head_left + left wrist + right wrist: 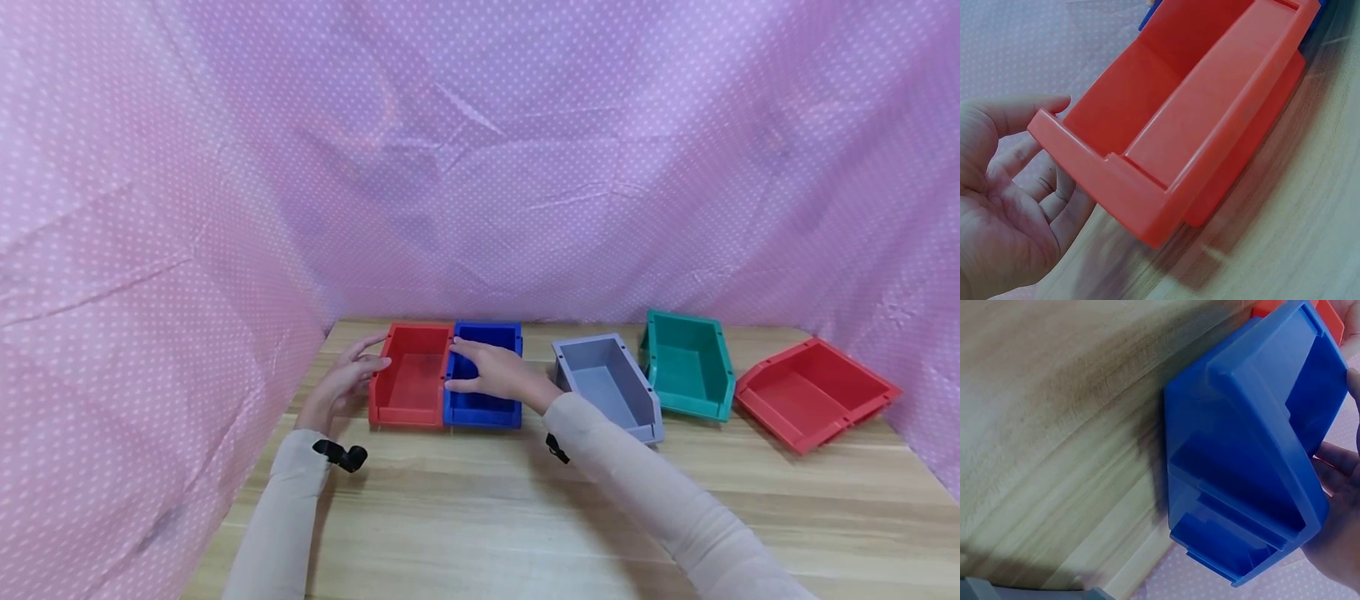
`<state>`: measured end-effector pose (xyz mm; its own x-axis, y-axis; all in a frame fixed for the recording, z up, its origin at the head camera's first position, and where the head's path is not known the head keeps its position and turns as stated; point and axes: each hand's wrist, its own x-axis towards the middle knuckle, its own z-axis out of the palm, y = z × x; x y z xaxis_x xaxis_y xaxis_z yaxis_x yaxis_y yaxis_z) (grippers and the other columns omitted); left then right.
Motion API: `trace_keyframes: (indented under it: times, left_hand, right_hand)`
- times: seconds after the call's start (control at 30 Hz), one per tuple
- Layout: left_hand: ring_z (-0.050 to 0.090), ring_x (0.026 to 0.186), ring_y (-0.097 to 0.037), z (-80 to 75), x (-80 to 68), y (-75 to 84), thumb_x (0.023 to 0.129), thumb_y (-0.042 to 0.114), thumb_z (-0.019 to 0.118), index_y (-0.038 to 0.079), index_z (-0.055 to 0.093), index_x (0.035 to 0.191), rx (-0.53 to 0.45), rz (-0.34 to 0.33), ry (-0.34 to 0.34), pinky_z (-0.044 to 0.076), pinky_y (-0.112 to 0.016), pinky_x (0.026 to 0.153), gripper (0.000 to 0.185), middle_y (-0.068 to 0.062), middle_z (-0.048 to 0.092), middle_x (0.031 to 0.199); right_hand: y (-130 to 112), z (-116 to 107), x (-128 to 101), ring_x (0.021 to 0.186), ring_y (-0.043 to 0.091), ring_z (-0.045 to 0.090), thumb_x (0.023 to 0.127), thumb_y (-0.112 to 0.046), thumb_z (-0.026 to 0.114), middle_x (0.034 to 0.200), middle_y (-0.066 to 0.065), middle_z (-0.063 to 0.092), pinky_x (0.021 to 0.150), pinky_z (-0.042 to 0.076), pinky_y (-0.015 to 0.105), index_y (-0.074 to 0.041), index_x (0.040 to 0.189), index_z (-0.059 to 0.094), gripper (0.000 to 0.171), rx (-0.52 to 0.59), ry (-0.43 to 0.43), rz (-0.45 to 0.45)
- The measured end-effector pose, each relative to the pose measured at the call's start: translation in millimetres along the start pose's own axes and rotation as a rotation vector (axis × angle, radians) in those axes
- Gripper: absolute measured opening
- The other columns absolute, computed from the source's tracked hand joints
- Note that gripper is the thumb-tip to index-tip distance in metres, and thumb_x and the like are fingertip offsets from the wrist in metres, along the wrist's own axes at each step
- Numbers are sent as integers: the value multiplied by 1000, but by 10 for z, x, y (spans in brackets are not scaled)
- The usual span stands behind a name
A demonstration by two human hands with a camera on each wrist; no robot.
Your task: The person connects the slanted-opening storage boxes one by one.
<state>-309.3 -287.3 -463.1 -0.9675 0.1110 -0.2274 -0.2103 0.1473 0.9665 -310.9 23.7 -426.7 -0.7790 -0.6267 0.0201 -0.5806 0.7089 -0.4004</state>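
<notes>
A small red bin (408, 379) and a blue bin (487, 404) stand side by side, walls touching, at the left of the wooden table (480, 517). My left hand (351, 367) lies against the red bin's outer left wall with its fingers straight. In the left wrist view the open palm (1004, 212) sits beside the red bin's (1210, 119) corner, thumb at the rim. My right hand (487, 367) reaches over the blue bin with fingers stretched to its left wall. The right wrist view shows the blue bin (1247, 456) with the right hand (1335, 544) at its rim.
To the right stand a grey bin (607, 383), a teal bin (686, 362) and a larger red bin (813, 392). Pink dotted cloth (150, 292) walls in the table on the left, back and right. Bare wood lies in front of the bins.
</notes>
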Motion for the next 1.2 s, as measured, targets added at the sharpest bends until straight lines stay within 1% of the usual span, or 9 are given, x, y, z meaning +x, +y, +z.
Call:
trace_keyframes:
  times: [0.23, 0.33, 0.47, 0.57, 0.77, 0.93, 1.0, 1.13, 1.2]
  left_hand:
    - [67, 104, -18, 13, -34, -1, 100, 21, 65, 21, 29, 161, -1, 0, 4, 61, -31, 84, 71, -21, 57, 137]
    - [67, 106, -19, 7, -63, 11, 100, 21, 66, 21, 29, 161, -3, 4, 1, 61, -33, 85, 71, -19, 58, 134]
    - [66, 105, -17, -2, -68, 18, 100, 19, 65, 23, 30, 161, 3, 17, 12, 60, -31, 84, 70, -16, 59, 132]
    - [66, 105, -16, 20, -58, 1, 100, 19, 65, 23, 31, 161, 17, 27, 18, 60, -30, 84, 69, -20, 57, 137]
    - [65, 111, -23, 88, -63, -43, 101, 18, 64, 24, 31, 161, 35, 14, 20, 60, -32, 86, 69, -25, 53, 143]
    - [61, 120, -31, 92, -36, -27, 101, 19, 62, 24, 31, 161, 37, 16, 25, 59, -35, 90, 67, -26, 51, 144]
    - [62, 117, -29, 89, -20, -8, 101, 19, 63, 24, 33, 160, 28, 16, 35, 59, -35, 89, 67, -23, 53, 140]
    - [66, 103, -17, 74, -10, 19, 100, 20, 64, 24, 33, 160, 33, 9, 46, 60, -30, 84, 68, -17, 57, 132]
    - [66, 98, -13, 67, -14, 23, 100, 20, 65, 24, 34, 160, 37, -3, 54, 60, -29, 81, 67, -16, 58, 132]
  right_hand:
    - [-1, 24, -18, 152, 25, 35, 93, -63, 62, 166, 3, 35, 120, 37, 47, -17, 159, 37, 84, -17, 7, -19]
    - [-17, 34, -21, 152, 25, 35, 93, -63, 62, 166, 3, 34, 120, 37, 47, -17, 159, 37, 84, -30, 13, -22]
    - [-38, 25, -10, 152, 25, 36, 94, -63, 61, 165, 3, 35, 120, 37, 48, -17, 158, 38, 82, -70, 22, -33]
    - [-38, 35, -11, 152, 25, 35, 95, -63, 59, 165, 4, 36, 121, 35, 50, -17, 158, 38, 81, -114, 20, -35]
    - [-14, 76, -36, 156, 26, 27, 95, -65, 57, 165, 4, 35, 123, 29, 53, -16, 159, 37, 82, -158, -1, -35]
    - [-17, 47, -23, 157, 26, 24, 96, -64, 57, 166, 4, 34, 124, 27, 54, -16, 159, 37, 82, -164, -10, -26]
    - [-28, 19, -10, 157, 26, 22, 96, -64, 56, 167, 4, 32, 124, 26, 54, -16, 160, 35, 83, -177, -21, -24]
    - [-42, -58, 10, 158, 28, 20, 98, -64, 53, 167, 5, 30, 125, 24, 55, -16, 160, 33, 82, -196, -42, -45]
    - [-39, -118, -4, 157, 28, 22, 98, -62, 53, 167, 7, 31, 125, 25, 54, -15, 160, 34, 80, -188, -39, -60]
